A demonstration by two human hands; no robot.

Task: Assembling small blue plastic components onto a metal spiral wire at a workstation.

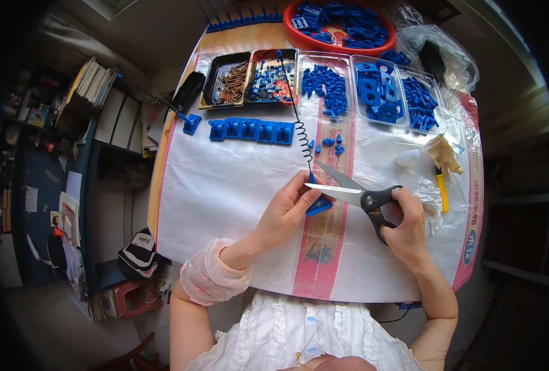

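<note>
My left hand (291, 201) is closed on a blue plastic stand (319, 207), pinching it near its upright tip. From that tip rises a black coiled wire (303, 133), ending in a small blue piece at the top. My right hand (405, 226) grips the black handles of scissors (367, 199). Their blades are spread, and the lower one crosses in front of the stand by my left fingertips; whether it touches is unclear. Several loose blue bits (329, 142) lie just beyond the blades. Farther left stands a row of joined blue stands (251, 131).
Along the back sit black trays with brass-coloured screws (231, 81) and nuts (273, 80), then clear boxes of blue parts (330, 89). Behind them is a red basin (333, 51). At right lie crumpled brown paper (445, 154) and a yellow-handled tool (442, 193).
</note>
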